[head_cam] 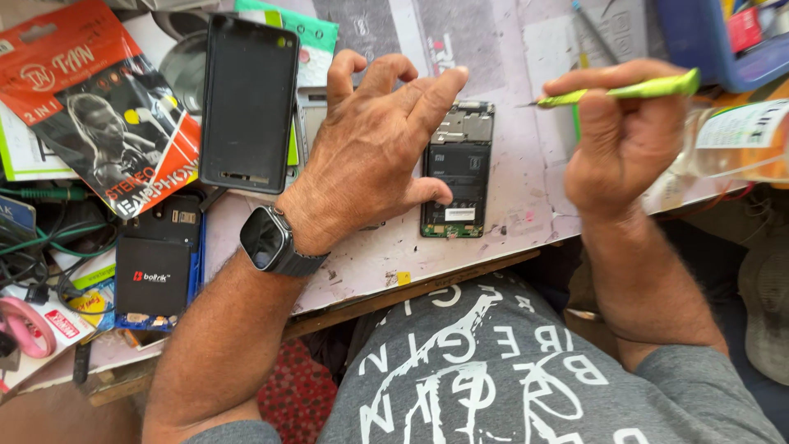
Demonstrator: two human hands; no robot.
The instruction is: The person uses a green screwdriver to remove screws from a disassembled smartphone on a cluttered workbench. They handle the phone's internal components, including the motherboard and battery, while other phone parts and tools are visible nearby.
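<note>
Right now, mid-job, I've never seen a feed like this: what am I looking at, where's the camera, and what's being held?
There is one picture, taken from a camera on the person's head, looking down at their own two bare hands over a worn work mat. The left hand, with a dark watch on its wrist, rests its thumb on an opened phone whose battery and board show. The right hand has a closed grip on a green screwdriver, tip pointing left. A black back cover lies further left, beside an orange earphone packet.
</note>
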